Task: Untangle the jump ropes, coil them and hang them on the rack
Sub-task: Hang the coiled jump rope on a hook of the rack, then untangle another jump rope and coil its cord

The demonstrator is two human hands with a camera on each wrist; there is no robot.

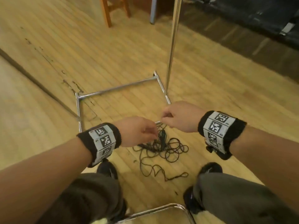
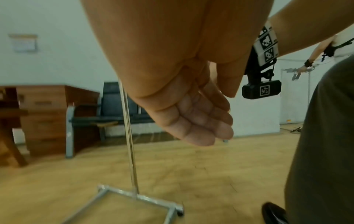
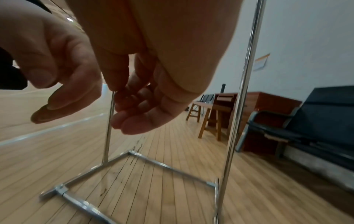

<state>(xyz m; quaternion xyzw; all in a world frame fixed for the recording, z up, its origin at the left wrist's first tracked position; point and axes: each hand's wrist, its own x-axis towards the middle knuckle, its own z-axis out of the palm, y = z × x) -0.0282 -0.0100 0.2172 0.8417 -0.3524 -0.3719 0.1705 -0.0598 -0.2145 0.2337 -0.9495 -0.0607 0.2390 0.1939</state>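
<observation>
Pale wooden floorboards (image 1: 113, 65) carry the tangled black jump ropes (image 1: 161, 147), heaped just below my fingers, strands rising to both hands. My left hand (image 1: 137, 131) reaches in with loose, released fingers; my right hand (image 1: 178, 117) pinches something thin above the heap, though I cannot tell what. Beyond stands the chrome tube rack (image 1: 172, 46), its base bars close around the heap.

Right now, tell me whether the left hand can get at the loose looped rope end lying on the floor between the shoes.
Probably yes: the left hand hovers over the tangled black ropes, nothing covering the looped rope end.
</observation>
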